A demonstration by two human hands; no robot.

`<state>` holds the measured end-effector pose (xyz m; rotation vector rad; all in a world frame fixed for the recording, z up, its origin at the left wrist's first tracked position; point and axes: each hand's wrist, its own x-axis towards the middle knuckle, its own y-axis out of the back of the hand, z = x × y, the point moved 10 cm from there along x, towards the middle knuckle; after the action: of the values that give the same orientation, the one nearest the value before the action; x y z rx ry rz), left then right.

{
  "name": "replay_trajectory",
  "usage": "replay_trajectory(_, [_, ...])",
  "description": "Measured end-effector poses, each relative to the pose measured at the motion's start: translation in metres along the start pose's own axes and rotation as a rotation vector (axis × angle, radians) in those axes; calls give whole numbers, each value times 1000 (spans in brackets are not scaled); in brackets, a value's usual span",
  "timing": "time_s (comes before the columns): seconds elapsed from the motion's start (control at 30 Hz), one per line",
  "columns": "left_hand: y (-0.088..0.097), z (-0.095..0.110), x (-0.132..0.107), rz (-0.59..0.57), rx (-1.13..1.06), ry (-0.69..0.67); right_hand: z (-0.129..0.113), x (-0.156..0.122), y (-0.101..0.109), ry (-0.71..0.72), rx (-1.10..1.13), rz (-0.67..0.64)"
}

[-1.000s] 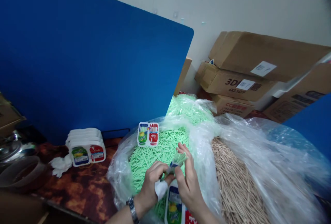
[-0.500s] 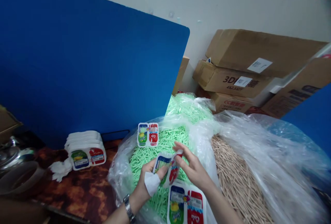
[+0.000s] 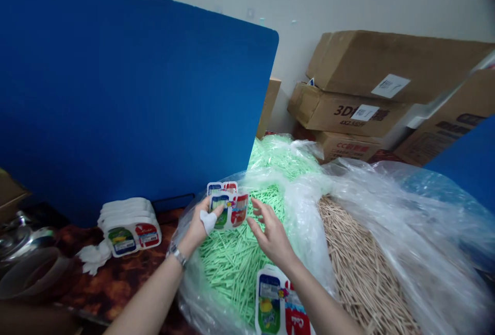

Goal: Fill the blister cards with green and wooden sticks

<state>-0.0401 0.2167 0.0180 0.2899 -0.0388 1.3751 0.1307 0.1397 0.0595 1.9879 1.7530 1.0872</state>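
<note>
My left hand [image 3: 204, 220], with a white wrap on the thumb, pinches a small two-part candy pack [image 3: 240, 210] printed green and red. That pack partly covers another like it [image 3: 214, 186], lying at the back of the green candy sticks [image 3: 235, 263]. Just right of the held pack, my right hand [image 3: 268, 229] has its fingers apart and holds nothing. Below my right forearm sits a further pack [image 3: 268, 299], marked Sprite and Cola, at the front of the green sticks; the forearm hides part of it.
Brown sticks [image 3: 359, 268] fill a clear plastic bag [image 3: 421, 242] on the right. Stacked white-backed packs [image 3: 131, 232] stand at left beside crumpled tissue [image 3: 95, 256] and a clear bowl [image 3: 33, 273]. A blue panel [image 3: 135, 82] rises behind; cardboard boxes [image 3: 356, 113] are piled at back right.
My left hand has carried its pack up and away, over to the pack at the back. My right hand has come off the held pack and spread its fingers.
</note>
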Motion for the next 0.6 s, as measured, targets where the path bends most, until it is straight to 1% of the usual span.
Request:
replay_trajectory(0.07, [4,-12,22,5,58,11,11,-14,-2,-17,-171,-131])
replay_trajectory(0.13, [9,-28,37,43,153,35,26,-40,-6,-37,-418,-323])
replay_trajectory(0.2, [15,-41,44,100,279,57,43,-69,-5,-70,-641,-493])
replay_trajectory(0.23, [17,-46,46,129,344,61,51,-81,-2,-90,-720,-543])
replay_trajectory(0.27, [19,-49,46,155,402,62,56,-90,3,-112,-780,-563])
replay_trajectory(0.33, [21,-51,45,190,497,60,65,-100,12,-144,-854,-559])
replay_trajectory(0.43, [22,-44,44,199,590,45,78,-106,14,-163,-873,-581])
replay_trajectory(0.53, [23,-23,36,208,647,-1,88,-105,14,-192,-794,-602])
replay_trajectory(0.6, [18,-3,19,218,662,-49,91,-101,21,-244,-742,-563])
